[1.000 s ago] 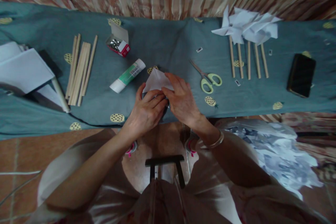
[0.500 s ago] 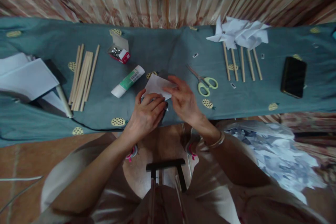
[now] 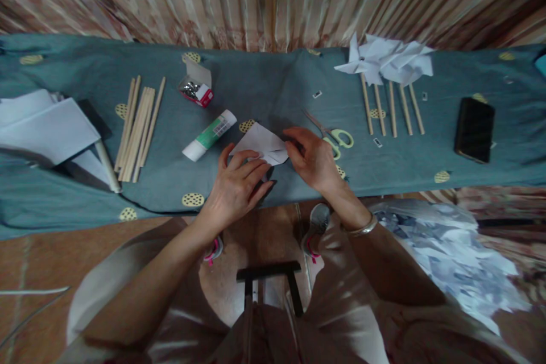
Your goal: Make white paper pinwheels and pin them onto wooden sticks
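A folded sheet of white paper with slit corners lies on the cloth in front of me. My left hand rests over its lower left part, fingers spread and lying on the paper. At the paper's right corner, my right hand closes thumb and forefinger on the edge. A glue stick in a green and white tube lies left of the paper. Scissors with pale green handles lie just beyond my right hand, which partly covers them.
Several wooden sticks lie at the left, near a stack of white paper. An opened small red box holds shiny metal pieces. White paper pinwheels on sticks lie at the back right. A black phone is farther right.
My right hand has moved a little right, from on top of the paper to its right corner. More of the paper's folds show. The left hand's fingers have spread slightly.
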The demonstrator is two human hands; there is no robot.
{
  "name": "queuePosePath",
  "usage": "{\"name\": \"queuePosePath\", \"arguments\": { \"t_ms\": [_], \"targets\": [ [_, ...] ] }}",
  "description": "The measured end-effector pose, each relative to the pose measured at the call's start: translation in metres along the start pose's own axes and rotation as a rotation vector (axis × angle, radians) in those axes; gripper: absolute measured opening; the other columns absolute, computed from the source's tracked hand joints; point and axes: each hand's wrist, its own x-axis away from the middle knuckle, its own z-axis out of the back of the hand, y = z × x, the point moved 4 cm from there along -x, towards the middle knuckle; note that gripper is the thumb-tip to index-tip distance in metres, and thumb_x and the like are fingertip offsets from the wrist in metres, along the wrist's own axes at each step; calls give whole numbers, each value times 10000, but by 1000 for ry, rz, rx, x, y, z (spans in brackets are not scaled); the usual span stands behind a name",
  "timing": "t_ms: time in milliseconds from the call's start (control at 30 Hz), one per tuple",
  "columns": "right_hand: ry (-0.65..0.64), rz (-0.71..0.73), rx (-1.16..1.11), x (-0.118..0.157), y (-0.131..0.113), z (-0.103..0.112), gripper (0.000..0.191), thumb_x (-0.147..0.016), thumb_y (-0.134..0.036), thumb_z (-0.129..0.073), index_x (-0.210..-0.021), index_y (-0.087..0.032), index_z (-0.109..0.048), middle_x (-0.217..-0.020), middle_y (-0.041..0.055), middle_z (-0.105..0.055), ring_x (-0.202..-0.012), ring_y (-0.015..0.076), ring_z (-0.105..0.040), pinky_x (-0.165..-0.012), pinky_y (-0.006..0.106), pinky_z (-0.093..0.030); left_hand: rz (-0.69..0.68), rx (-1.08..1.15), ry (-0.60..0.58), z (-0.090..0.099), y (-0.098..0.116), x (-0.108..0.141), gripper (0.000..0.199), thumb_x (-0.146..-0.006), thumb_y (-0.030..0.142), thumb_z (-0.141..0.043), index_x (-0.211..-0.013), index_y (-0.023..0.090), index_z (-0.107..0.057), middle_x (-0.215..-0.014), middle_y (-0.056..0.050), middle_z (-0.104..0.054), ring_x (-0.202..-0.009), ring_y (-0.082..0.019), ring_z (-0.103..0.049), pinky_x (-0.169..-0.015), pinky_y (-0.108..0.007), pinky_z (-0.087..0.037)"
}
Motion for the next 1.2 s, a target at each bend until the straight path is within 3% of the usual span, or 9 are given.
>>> {"name": "queuePosePath", "arguments": {
  "t_ms": [167,433,533,667,767,867,1000,1200],
  "targets": [
    [-73,-175,-102,3,4,1,302,-864,-277,-613,-1127,-152,-694,-964,65,-755,-752,176,-696,-764,316,-568,3,-31,3,0,-6,-1,219,-942,259,-563,-1115,215,-690,-1099,-58,-749,-1145,-273,-603,-1115,-600,-310],
    [-222,-310,-294,19,5,-2,275,-817,-231,-633,-1080,-165,-684,-808,39,-761,-729,177,-714,-681,290,-543,59,-48,19,3,-17,0,193,-941,206,-556,-1034,255,-718,-1087,-23,-756,-1158,-267,-600,-1126,-614,-289],
    [-259,-315,-295,28,0,0,344,-823,-232,-623,-1163,-182,-643,-798,21,-760,-698,163,-702,-658,274,-534,71,-47,18,6,-22,2,203,-932,187,-561,-1040,265,-714,-1108,-27,-747,-1185,-268,-586,-1133,-616,-284],
    [-258,-204,-179,35,-7,5,421,-863,-192,-548,-1283,-202,-578,-868,20,-752,-717,153,-688,-716,293,-547,70,-49,20,7,-24,4,209,-937,187,-553,-1049,276,-706,-1121,-22,-740,-1193,-258,-584,-1151,-605,-271],
    [-209,-8,-33,35,-10,9,402,-875,-161,-514,-1266,-198,-599,-1167,87,-704,-1005,211,-674,-937,394,-530,64,-61,14,7,-22,4,216,-940,185,-545,-1057,282,-699,-1130,-19,-739,-1194,-254,-586,-1156,-597,-273],
    [-228,133,65,34,-10,9,416,-880,-167,-519,-1289,-210,-584,-1400,113,-567,-1264,268,-549,-1082,489,-445,58,-57,8,7,-20,3,228,-936,176,-538,-1067,282,-693,-1137,-19,-739,-1197,-262,-585,-1151,-610,-275],
    [-300,189,72,33,-8,4,422,-898,-193,-524,-1316,-247,-557,-1450,95,-518,-1315,270,-506,-1110,521,-423,72,-40,5,8,-19,2,244,-929,174,-536,-1075,287,-695,-1115,-25,-744,-1184,-272,-594,-1146,-636,-268],
    [-258,256,110,28,-8,-2,282,-930,-203,-539,-1186,-217,-656,-1370,95,-584,-1230,242,-544,-1071,459,-473,84,-20,-9,9,-19,3,247,-927,166,-537,-1074,281,-699,-1122,-34,-743,-1189,-280,-599,-1140,-638,-271]
  ]
}}
